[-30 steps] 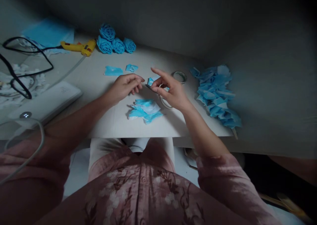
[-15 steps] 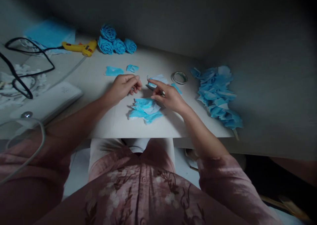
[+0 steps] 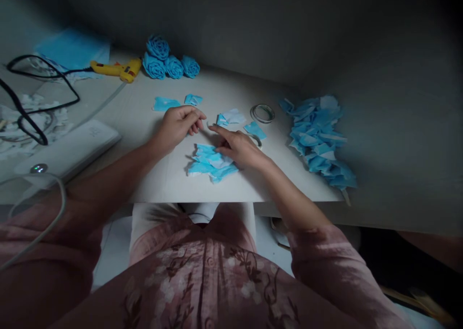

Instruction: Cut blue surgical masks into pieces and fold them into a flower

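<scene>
My left hand (image 3: 183,120) is closed in a pinch above the table; what sits between its fingertips is too small to make out. Close to its right, my right hand (image 3: 238,147) points its index finger toward the left fingertips. Its other fingers are curled round what look like scissors (image 3: 257,140), with a dark curved handle showing behind the hand and the blades hidden. Crumpled blue and white fabric pieces (image 3: 210,164) lie just below the hands. Beyond the right hand are a pale blue-white scrap (image 3: 231,117) and a small blue piece (image 3: 255,130).
Rolled blue fabric roses (image 3: 155,67) stand at the back, beside a yellow glue gun (image 3: 125,70). Two blue scraps (image 3: 166,103) lie behind my left hand. Tape rings (image 3: 263,113) and a ruffled blue strip (image 3: 318,141) are at right, a white power strip (image 3: 72,145) at left.
My right hand has shifted slightly left and down, and the dark blades that pointed left from it are no longer visible. My left hand has barely moved.
</scene>
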Action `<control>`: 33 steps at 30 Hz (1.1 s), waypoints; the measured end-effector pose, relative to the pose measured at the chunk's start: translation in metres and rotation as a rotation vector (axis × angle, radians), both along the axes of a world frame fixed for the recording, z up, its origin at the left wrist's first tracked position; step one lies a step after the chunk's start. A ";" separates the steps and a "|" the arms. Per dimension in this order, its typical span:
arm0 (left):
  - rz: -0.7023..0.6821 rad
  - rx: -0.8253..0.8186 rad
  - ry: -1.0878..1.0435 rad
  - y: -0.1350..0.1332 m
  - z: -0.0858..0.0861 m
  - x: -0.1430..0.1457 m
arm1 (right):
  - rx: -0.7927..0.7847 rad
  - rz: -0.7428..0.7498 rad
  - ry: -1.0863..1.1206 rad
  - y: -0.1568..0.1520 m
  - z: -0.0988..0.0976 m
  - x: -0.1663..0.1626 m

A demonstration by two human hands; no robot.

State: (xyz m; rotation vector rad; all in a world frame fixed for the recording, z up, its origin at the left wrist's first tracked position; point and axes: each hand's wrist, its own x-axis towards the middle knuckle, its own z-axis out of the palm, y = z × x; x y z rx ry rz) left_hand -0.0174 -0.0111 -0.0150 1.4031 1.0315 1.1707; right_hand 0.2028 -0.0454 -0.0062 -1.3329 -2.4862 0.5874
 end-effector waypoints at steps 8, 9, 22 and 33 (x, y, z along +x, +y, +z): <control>-0.074 -0.009 0.000 -0.005 0.004 0.002 | 0.007 0.076 0.462 0.024 0.020 0.011; -0.094 0.004 0.016 -0.006 0.004 0.002 | 0.012 0.092 0.467 0.026 0.023 0.009; -0.103 -0.047 -0.025 -0.005 0.006 -0.003 | 0.016 0.064 0.651 0.053 0.020 -0.011; -0.120 -0.049 -0.111 -0.002 -0.002 -0.003 | -0.181 -0.030 0.803 0.035 -0.011 -0.018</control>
